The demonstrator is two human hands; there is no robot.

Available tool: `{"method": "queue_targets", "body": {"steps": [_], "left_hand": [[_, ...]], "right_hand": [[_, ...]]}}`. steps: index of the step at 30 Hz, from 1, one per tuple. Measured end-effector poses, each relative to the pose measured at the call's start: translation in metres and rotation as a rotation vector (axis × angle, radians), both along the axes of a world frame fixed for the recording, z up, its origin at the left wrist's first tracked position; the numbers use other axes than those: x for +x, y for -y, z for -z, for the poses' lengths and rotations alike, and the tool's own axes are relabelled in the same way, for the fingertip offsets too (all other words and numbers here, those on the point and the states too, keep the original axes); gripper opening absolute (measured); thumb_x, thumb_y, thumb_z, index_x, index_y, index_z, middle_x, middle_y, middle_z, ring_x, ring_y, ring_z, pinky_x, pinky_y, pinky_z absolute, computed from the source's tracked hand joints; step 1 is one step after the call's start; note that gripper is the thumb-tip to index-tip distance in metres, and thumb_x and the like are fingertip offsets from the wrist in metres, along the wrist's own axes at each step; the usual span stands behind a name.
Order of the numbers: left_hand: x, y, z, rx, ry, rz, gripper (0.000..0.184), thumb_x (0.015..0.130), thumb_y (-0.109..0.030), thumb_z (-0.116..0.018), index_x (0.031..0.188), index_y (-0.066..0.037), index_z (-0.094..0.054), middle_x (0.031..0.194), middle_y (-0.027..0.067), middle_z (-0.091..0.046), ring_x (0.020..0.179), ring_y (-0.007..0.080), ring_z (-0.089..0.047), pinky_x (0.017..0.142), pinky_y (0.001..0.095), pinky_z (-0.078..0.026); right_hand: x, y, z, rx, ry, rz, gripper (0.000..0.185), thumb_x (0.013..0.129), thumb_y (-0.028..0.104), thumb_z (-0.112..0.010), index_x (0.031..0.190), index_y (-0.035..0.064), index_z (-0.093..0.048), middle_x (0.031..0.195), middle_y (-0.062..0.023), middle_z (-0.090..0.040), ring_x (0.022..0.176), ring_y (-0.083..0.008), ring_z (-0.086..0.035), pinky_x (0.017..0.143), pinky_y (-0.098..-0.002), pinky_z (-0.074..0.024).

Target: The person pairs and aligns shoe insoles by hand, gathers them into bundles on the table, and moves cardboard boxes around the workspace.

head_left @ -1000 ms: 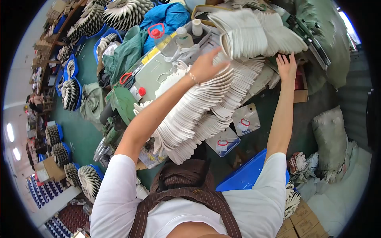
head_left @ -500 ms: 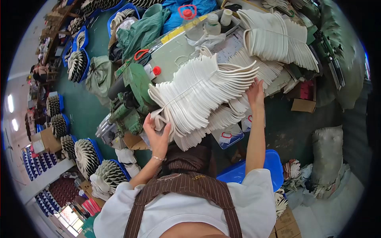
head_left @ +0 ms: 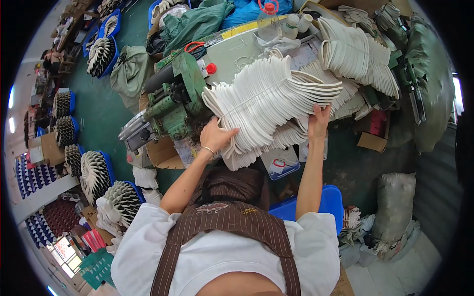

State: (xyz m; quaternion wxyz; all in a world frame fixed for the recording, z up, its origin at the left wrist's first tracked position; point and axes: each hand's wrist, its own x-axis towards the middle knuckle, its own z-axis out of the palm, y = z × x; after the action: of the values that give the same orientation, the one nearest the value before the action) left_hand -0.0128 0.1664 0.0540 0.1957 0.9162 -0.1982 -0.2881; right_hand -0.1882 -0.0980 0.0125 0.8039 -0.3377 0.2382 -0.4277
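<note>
A long bundle of white curved pieces (head_left: 261, 98), tied with a string, lies on the bench between my hands. My left hand (head_left: 216, 135) grips its near left end, thumb on top. At the right end, my right hand (head_left: 318, 122) has its fingers under and against the edge of the bundle. More white pieces (head_left: 281, 139) lie beneath it. Another tied white bundle (head_left: 358, 52) rests farther back on the right.
A green machine (head_left: 175, 106) stands left of the bundle. Bottles (head_left: 292, 25), a red cap (head_left: 211, 68) and red-handled scissors (head_left: 194, 47) are on the bench (head_left: 232, 54). A blue tub (head_left: 331, 202) sits low on the right. Filled blue baskets (head_left: 96, 176) line the left floor.
Both hands came down from the far bundles to the ends of the near bundle. In the latest frames, the loose strip at its left end has gone from view and my left hand closed there.
</note>
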Motion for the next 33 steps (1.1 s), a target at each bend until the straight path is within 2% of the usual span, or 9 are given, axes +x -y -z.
{"method": "queue_targets", "body": {"steps": [2,5,13,20,21,25,27,29,33], "left_hand": [[0.007,-0.006,0.005,-0.068,0.038,-0.038,0.059,0.062,-0.037,-0.072,0.102,0.003,-0.06,0.089,0.0137,-0.065,0.079,0.0267,-0.063,0.075,0.0351,-0.049],[0.027,-0.011,-0.018,-0.441,-0.728,-0.204,0.029,0.068,-0.011,-0.067,0.093,0.004,-0.064,0.082,0.0035,-0.063,0.068,0.0075,-0.058,0.06,0.0231,-0.045],[-0.005,-0.008,-0.032,-0.315,-1.772,-0.434,0.035,0.075,-0.023,-0.061,0.102,-0.002,-0.06,0.096,0.0134,-0.065,0.085,0.0232,-0.064,0.077,0.0338,-0.052],[-0.07,-0.077,0.071,-1.209,-2.012,-0.94,0.052,0.084,-0.039,-0.055,0.12,-0.002,-0.047,0.125,0.0135,-0.05,0.111,0.0268,-0.051,0.092,0.046,-0.045],[-0.065,-0.097,0.088,-1.109,-1.855,-1.531,0.067,0.088,-0.051,-0.045,0.134,-0.005,-0.029,0.14,0.0142,-0.032,0.125,0.0324,-0.036,0.1,0.0512,-0.036],[-0.043,-0.103,0.005,-1.06,-1.573,-1.472,0.085,0.087,-0.052,-0.049,0.142,-0.004,-0.005,0.144,0.0207,-0.018,0.13,0.0408,-0.023,0.103,0.0468,-0.031],[-0.058,-0.086,-0.018,-0.463,-0.767,-0.806,0.086,0.085,-0.044,-0.055,0.142,-0.005,-0.005,0.146,0.0223,-0.014,0.135,0.0383,-0.015,0.105,0.0478,-0.026],[-0.074,-0.052,-0.042,-0.547,0.225,-0.097,0.081,0.082,-0.033,-0.06,0.143,-0.007,-0.014,0.145,0.0229,-0.019,0.135,0.039,-0.016,0.107,0.0493,-0.018],[-0.067,0.012,-0.054,-0.369,0.597,0.477,0.066,0.078,-0.032,-0.06,0.134,-0.005,-0.038,0.141,0.0234,-0.027,0.131,0.0403,-0.025,0.106,0.053,-0.015]], "right_hand": [[-0.002,-0.001,-0.025,-0.06,-0.035,0.017,0.06,0.078,0.002,-0.068,0.129,0.0064,-0.038,0.121,-0.0036,-0.049,0.108,-0.0141,-0.047,0.095,-0.0284,-0.0355],[-0.015,0.008,-0.087,-0.268,-0.516,0.044,0.053,0.084,0.011,-0.063,0.13,0.0034,-0.037,0.126,-0.0056,-0.048,0.111,-0.0173,-0.048,0.096,-0.0322,-0.0367],[-0.006,-0.008,-0.29,-0.949,-0.351,-0.331,0.095,0.069,0.04,-0.073,0.14,0.0,-0.023,0.132,-0.0163,-0.04,0.122,-0.0255,-0.04,0.103,-0.0358,-0.0295],[0.112,-0.026,-0.049,-0.999,-0.905,-0.318,0.111,0.064,0.051,-0.075,0.137,-0.009,-0.017,0.14,-0.0275,-0.027,0.13,-0.0365,-0.03,0.108,-0.0373,-0.0228],[0.11,-0.04,-0.011,-1.149,-1.124,-0.35,0.115,0.061,0.055,-0.074,0.137,-0.0083,-0.016,0.14,-0.0291,-0.025,0.13,-0.0389,-0.028,0.108,-0.0401,-0.0213],[0.101,-0.057,-0.015,-1.129,-1.133,-0.535,0.125,0.057,0.06,-0.073,0.139,-0.0077,-0.01,0.14,-0.0316,-0.022,0.13,-0.0431,-0.024,0.106,-0.0444,-0.0218],[0.082,-0.05,-0.005,-1.208,-1.179,-0.645,0.128,0.054,0.062,-0.074,0.139,-0.0076,-0.008,0.14,-0.0312,-0.022,0.129,-0.0434,-0.025,0.106,-0.0453,-0.0218],[0.079,-0.038,0.001,-1.316,-1.21,-0.714,0.131,0.052,0.063,-0.075,0.139,-0.0074,-0.007,0.14,-0.0308,-0.023,0.129,-0.0437,-0.026,0.106,-0.0462,-0.0218],[0.079,-0.039,0.012,-1.253,-1.138,-0.699,0.135,0.047,0.057,-0.078,0.142,0.0012,0.0,0.139,-0.034,-0.02,0.13,-0.0432,-0.023,0.107,-0.0497,-0.0168]]}}
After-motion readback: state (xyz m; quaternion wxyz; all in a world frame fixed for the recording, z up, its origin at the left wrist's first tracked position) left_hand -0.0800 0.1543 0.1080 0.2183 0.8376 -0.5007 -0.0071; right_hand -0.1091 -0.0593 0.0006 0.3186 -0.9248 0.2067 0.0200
